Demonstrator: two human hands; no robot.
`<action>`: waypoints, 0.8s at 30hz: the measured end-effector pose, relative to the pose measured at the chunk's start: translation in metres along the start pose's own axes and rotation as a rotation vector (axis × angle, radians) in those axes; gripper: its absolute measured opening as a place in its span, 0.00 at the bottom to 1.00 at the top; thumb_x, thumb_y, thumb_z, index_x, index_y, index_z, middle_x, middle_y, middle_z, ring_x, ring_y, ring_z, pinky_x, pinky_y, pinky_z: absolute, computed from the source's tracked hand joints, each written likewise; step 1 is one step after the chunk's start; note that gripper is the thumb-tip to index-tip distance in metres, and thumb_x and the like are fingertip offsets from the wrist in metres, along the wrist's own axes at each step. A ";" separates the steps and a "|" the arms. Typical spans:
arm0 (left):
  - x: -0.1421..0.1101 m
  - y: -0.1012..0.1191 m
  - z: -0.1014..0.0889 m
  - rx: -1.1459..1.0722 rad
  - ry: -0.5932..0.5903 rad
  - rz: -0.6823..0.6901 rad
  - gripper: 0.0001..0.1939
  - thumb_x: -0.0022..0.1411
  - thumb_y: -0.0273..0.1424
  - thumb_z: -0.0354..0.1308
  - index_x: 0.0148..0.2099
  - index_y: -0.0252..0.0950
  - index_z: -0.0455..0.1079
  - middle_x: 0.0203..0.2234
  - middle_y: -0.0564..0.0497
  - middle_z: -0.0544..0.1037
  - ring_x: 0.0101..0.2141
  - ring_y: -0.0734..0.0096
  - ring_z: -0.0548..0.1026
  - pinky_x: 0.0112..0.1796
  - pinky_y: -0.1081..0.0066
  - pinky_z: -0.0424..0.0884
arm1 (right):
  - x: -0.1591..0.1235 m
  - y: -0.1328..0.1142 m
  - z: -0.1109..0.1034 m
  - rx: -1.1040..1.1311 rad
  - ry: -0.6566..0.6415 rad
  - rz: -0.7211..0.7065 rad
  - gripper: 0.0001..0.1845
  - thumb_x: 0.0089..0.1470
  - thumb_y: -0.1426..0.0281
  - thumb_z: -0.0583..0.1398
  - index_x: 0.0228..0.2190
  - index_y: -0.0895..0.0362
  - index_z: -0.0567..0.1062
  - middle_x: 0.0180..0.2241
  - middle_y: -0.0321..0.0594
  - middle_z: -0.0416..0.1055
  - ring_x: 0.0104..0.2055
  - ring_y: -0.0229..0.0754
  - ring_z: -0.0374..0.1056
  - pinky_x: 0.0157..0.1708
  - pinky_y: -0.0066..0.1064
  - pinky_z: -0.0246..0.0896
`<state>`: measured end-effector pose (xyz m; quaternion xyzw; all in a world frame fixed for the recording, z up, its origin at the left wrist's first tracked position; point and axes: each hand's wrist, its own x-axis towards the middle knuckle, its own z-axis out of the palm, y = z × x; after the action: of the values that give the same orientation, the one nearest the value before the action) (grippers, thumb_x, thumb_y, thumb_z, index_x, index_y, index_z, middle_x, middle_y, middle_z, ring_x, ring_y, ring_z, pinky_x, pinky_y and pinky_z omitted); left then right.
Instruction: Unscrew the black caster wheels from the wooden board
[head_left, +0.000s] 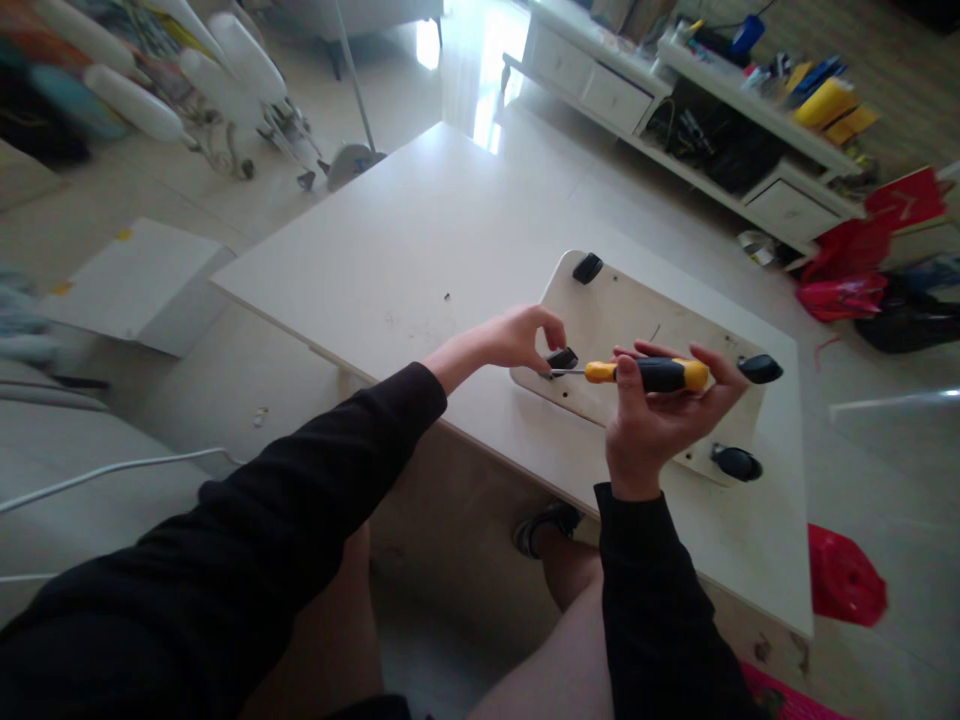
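Note:
A yellow-and-black screwdriver (pixel 651 375) lies across my right hand (pixel 660 420), with the thumb against its handle and the fingers behind. Its metal shaft points left, to the base of a black caster (pixel 562 360). My left hand (pixel 521 340) curls its thumb and index finger around that same caster, close to the screwdriver's tip. Whether a screw is under the tip is too small to make out. The caster sits on a cream board (pixel 622 310) with rounded corners. Three more casters stand on it: one at the far left corner (pixel 587 267), two at the right end (pixel 739 462).
The board rests on a white table (pixel 360 270), where a small dark bit (pixel 447 296) lies. A white box (pixel 142 290) is on the floor at left. Beyond stands a cluttered white cabinet (pixel 615 95). A red stool (pixel 844 575) and red bags (pixel 847 270) are at right.

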<state>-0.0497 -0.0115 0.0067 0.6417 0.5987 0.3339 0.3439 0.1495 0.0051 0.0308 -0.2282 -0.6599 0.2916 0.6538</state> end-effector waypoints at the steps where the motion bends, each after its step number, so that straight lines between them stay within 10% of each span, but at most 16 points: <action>1: -0.001 -0.002 0.001 0.069 -0.014 -0.042 0.14 0.51 0.23 0.71 0.43 0.35 0.83 0.36 0.49 0.84 0.30 0.74 0.74 0.34 0.71 0.67 | 0.000 -0.001 -0.001 -0.013 0.002 -0.012 0.28 0.51 0.75 0.73 0.49 0.52 0.68 0.40 0.31 0.76 0.40 0.40 0.82 0.41 0.38 0.83; 24: 0.001 -0.010 0.054 0.350 0.041 -0.377 0.09 0.59 0.32 0.63 0.41 0.39 0.84 0.38 0.43 0.84 0.37 0.62 0.78 0.34 0.67 0.67 | 0.001 0.002 -0.017 -0.168 0.000 0.029 0.26 0.54 0.64 0.73 0.48 0.50 0.67 0.44 0.36 0.74 0.42 0.42 0.81 0.42 0.38 0.80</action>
<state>-0.0097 -0.0121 -0.0305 0.5618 0.7630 0.1683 0.2718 0.1667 0.0090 0.0294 -0.2916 -0.6787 0.2445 0.6281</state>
